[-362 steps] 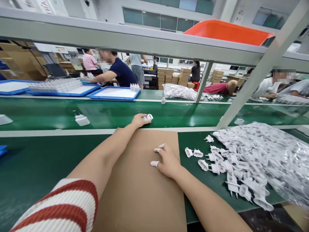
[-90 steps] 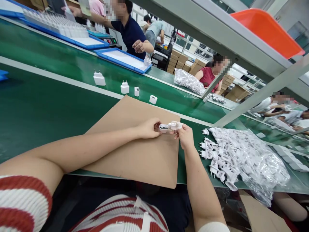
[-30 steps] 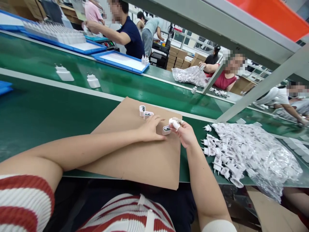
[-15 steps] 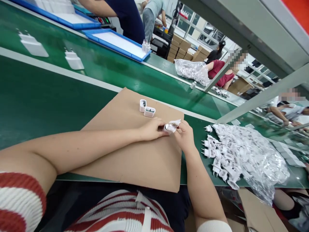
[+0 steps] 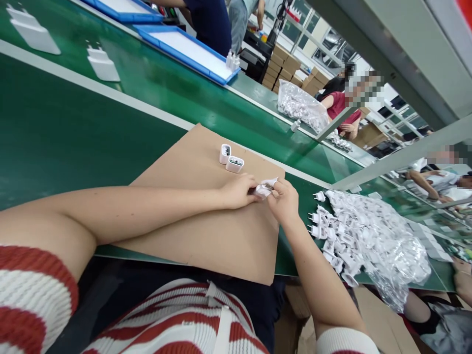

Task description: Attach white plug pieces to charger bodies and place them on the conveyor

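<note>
1. While you are leaning over the brown cardboard sheet [image 5: 210,231], your left hand [image 5: 238,191] and right hand [image 5: 286,199] are gripping one white charger piece [image 5: 262,190] between them, above the sheet's right part; its details are blurring, so I cannot tell whether its parts are joined.
2. Two open white housings [image 5: 235,164] are standing on the sheet, just beside each other, beyond your left hand.
3. Two pronged plugs [image 5: 104,65] are lying on the green belt [image 5: 158,91] at upper left; one smaller plug [image 5: 295,125] is sitting near its far edge.
4. Many pronged caps [image 5: 334,246] are lying beside the clear bag [image 5: 387,231] at right, overlapping too much for counting.
5. Two blue trays [image 5: 182,50] are showing across the belt.
6. Any writing on these white pieces is appearing too small to read.
7. Your sheet is covering part of the green table [image 5: 66,128]; behind, co-workers [image 5: 213,27] are occupying the room, and brown boxes [image 5: 282,66] are standing stacked.
</note>
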Action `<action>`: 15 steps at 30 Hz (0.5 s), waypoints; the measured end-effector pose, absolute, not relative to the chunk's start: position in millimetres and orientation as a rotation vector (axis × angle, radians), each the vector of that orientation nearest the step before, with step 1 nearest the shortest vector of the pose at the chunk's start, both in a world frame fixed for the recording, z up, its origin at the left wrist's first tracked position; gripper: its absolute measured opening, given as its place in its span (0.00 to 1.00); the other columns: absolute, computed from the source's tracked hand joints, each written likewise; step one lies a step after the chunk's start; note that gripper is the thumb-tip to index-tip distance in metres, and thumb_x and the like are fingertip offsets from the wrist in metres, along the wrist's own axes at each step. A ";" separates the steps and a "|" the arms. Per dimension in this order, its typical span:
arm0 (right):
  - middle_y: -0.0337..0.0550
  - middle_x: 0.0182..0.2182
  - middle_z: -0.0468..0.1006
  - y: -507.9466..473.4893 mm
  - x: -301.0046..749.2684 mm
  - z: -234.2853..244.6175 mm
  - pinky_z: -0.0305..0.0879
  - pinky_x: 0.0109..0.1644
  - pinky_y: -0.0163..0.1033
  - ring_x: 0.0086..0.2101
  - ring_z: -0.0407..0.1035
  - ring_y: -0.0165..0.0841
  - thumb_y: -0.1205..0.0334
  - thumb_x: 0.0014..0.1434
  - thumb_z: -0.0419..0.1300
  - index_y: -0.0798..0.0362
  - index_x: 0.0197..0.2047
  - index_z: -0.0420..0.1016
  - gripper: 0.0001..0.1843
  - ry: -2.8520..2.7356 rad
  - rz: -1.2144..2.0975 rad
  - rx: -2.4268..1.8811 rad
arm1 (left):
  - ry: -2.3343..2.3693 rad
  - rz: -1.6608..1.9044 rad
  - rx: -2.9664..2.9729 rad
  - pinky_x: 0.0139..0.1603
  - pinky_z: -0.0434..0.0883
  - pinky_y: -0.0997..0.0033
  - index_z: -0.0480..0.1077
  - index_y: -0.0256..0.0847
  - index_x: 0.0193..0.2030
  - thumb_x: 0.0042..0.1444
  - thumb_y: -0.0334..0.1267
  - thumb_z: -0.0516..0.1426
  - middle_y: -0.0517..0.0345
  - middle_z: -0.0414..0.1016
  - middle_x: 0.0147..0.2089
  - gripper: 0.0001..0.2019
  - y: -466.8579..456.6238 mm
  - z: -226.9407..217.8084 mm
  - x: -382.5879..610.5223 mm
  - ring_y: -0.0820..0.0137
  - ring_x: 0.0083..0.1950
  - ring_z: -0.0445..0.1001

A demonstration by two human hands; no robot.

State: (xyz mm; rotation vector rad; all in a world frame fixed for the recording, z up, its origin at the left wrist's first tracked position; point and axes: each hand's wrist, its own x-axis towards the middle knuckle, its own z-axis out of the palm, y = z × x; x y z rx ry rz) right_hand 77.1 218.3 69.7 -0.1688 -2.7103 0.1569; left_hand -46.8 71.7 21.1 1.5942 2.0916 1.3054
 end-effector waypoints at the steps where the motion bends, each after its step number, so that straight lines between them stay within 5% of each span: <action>1: 0.44 0.33 0.78 217.9 77.2 68.1 0.64 0.38 0.40 0.36 0.72 0.39 0.67 0.58 0.60 0.49 0.37 0.84 0.10 -2.690 0.205 -0.199 | 2.108 1.300 1.589 0.44 0.66 0.61 0.72 0.40 0.31 0.60 0.44 0.64 0.53 0.72 0.35 0.12 71.6 21.7 -46.3 0.60 0.42 0.71; 8: 0.43 0.38 0.81 218.7 81.2 66.1 0.71 0.49 0.44 0.42 0.75 0.40 0.63 0.61 0.60 0.45 0.44 0.85 0.12 -2.573 0.614 -0.185 | 2.081 1.325 1.519 0.39 0.67 0.63 0.73 0.40 0.32 0.58 0.47 0.65 0.55 0.70 0.35 0.13 72.4 22.7 -46.6 0.63 0.38 0.71; 15: 0.45 0.38 0.79 219.0 88.4 65.5 0.70 0.49 0.48 0.42 0.74 0.42 0.61 0.65 0.59 0.46 0.47 0.84 0.13 -2.491 0.503 -0.134 | 2.096 1.332 1.470 0.38 0.66 0.63 0.71 0.40 0.31 0.58 0.47 0.65 0.55 0.69 0.34 0.14 70.7 25.1 -46.3 0.64 0.35 0.70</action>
